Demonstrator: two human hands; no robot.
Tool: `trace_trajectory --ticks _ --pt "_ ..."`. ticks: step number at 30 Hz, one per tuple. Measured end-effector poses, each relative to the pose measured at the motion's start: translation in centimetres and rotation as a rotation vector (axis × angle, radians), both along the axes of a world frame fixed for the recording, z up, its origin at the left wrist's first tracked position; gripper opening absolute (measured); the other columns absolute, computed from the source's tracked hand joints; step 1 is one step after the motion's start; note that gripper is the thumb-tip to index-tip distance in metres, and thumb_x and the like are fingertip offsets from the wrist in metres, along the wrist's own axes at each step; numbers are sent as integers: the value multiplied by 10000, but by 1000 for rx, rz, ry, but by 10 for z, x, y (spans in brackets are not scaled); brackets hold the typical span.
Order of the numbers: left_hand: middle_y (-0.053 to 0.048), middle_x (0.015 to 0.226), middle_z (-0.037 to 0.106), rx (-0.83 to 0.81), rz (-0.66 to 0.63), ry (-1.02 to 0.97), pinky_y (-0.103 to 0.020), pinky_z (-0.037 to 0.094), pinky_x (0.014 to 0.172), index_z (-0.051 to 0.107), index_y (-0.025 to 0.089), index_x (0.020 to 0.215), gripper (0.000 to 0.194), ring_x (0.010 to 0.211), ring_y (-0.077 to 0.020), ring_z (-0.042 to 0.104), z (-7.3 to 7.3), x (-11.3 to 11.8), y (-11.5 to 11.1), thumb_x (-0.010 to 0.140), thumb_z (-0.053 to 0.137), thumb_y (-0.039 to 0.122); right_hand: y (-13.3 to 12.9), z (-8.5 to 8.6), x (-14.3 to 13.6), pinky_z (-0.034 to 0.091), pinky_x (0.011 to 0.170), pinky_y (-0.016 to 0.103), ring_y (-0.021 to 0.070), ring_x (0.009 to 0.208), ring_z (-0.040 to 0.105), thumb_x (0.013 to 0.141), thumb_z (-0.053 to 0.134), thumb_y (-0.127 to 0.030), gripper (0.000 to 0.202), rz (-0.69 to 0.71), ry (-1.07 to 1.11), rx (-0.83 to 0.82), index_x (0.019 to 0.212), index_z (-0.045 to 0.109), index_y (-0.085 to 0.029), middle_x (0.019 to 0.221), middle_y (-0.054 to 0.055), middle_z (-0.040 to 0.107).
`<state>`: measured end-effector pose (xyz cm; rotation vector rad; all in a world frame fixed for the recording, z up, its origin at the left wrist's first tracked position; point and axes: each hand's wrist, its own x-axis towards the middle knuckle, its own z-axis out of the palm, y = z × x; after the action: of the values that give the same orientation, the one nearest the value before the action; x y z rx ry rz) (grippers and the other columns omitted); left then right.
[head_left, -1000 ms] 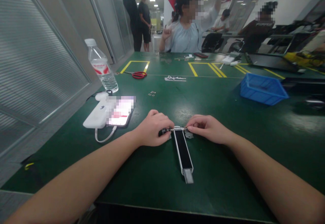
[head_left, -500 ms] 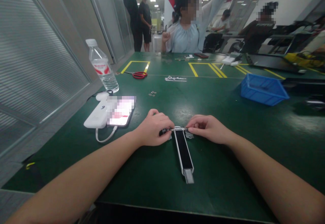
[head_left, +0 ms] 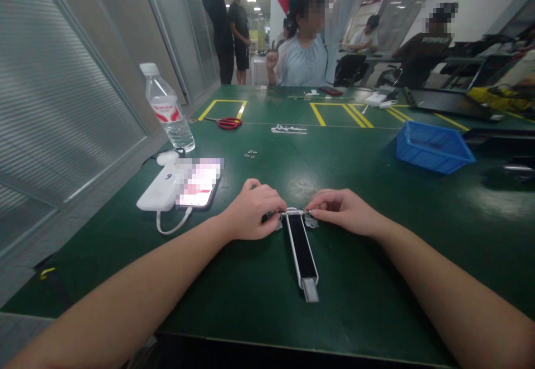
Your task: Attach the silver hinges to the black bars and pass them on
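Observation:
A long white-edged device with a black inset face (head_left: 302, 249) lies on the green table between my hands, a flat metal tab (head_left: 310, 291) sticking out of its near end. Across its far end runs a thin metal crossbar (head_left: 295, 212). My left hand (head_left: 253, 213) is closed on a small black part (head_left: 268, 217) at the bar's left end; the curled fingers partly hide it. Thumb and fingertips of my right hand (head_left: 345, 212) pinch the bar's right end. Just under those fingertips shows a small grey metal piece (head_left: 311, 222).
Left are a water bottle (head_left: 169, 110), a white power bank (head_left: 159, 190) and a cabled phone (head_left: 200, 188). Farther off lie small metal rings (head_left: 251, 154), red-handled scissors (head_left: 229, 123) and pale strips (head_left: 288, 129). A blue bin (head_left: 434, 149) stands right. A person (head_left: 307, 57) is across the table.
My hands and the device stay almost in place. The black part in my left hand shows slightly less between the fingers. The person opposite has shifted a raised arm a little.

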<state>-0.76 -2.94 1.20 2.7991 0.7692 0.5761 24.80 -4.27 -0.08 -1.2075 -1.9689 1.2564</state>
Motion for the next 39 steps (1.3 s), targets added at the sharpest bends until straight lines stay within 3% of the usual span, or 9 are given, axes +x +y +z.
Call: trace_trajectory --ticks 4,9,13,18,24,29,39 --pt "-24 868 668 29 25 -28 -388 272 855 621 198 893 174 874 -194 571 1 1 0 814 466 208 0 0 -1 427 592 280 124 654 515 791 674 -401 256 -5 2 3 887 725 -170 809 42 623" --pt "-24 929 667 34 225 -64 -396 292 865 599 195 908 190 903 -190 567 -5 0 4 865 415 182 -1 0 -1 417 573 266 114 632 495 790 677 -381 234 -19 1 -12 883 713 -169 762 22 597" --pt "-63 1099 611 -46 320 60 -415 346 883 589 190 1014 209 1043 -235 534 -12 -1 11 868 441 165 -1 0 -1 417 574 273 119 632 495 786 678 -389 238 -21 -2 -2 879 718 -174 762 26 598" --pt "-87 1155 558 -70 304 143 -437 386 933 576 175 1095 243 1109 -256 496 -15 0 13 889 447 168 -1 -1 -2 420 584 284 129 648 511 802 654 -396 257 -28 -30 33 898 724 -168 799 45 615" --pt "-81 1165 553 -73 315 158 -431 393 958 574 184 1097 241 1110 -249 494 -13 0 12 886 458 168 -1 -3 -3 409 561 273 123 615 492 802 646 -417 290 -28 -38 11 917 702 -156 698 14 574" --pt "-81 1164 549 -81 313 158 -430 389 968 574 184 1100 244 1118 -250 489 -12 0 12 887 455 174 -1 -3 -2 425 580 279 125 641 508 809 643 -396 245 -26 -52 32 885 705 -172 760 26 594" --pt "-79 1158 551 -72 310 152 -437 396 953 567 195 1089 235 1107 -250 492 -14 0 12 884 453 179 -1 -7 -3 413 553 262 108 609 493 740 716 -356 206 -48 11 18 831 692 -173 707 4 575"
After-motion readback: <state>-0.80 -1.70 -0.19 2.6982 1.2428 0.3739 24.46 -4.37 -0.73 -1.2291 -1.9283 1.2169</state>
